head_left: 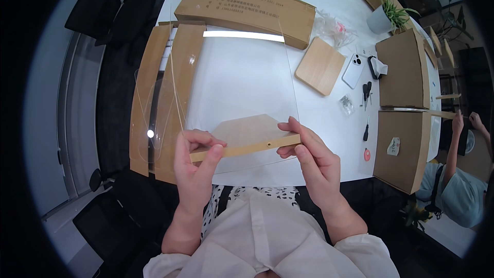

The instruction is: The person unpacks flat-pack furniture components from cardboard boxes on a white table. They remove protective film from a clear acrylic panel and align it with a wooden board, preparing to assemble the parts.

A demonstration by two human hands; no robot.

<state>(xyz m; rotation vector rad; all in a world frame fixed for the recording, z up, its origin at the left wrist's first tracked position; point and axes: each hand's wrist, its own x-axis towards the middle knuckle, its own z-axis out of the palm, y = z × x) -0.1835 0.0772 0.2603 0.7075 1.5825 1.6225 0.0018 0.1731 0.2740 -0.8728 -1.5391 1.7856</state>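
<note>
head view:
left hand (194, 167): my fingers closed on the left end of the wood strip (246, 149), thumb on top, index along the front edge.
right hand (311, 157): fingers closed on the right end of the same strip, thumb under, tips over the top edge.
wood strip: held level just above the near table (329, 139) edge, in front of my chest. Small hole visible in its front face, right of centre.
clear panel (239, 80): transparent sheet with rounded corners, lower edge meeting the strip, rest tilted away over the table. Cannot tell if it is seated in the strip.
wood board (320, 65): flat on the table, right of the panel, apart from it.
long carton (246, 12): far side of the table, behind the panel.
flat cardboard (149, 98): left of the panel, overhanging the table edge.
phone (353, 70): just right of the board.
screwdriver (366, 129): near the right cartons (404, 108).
plant (387, 16): far right corner.
other person (453, 185): at right edge, well apart from my hands.
</note>
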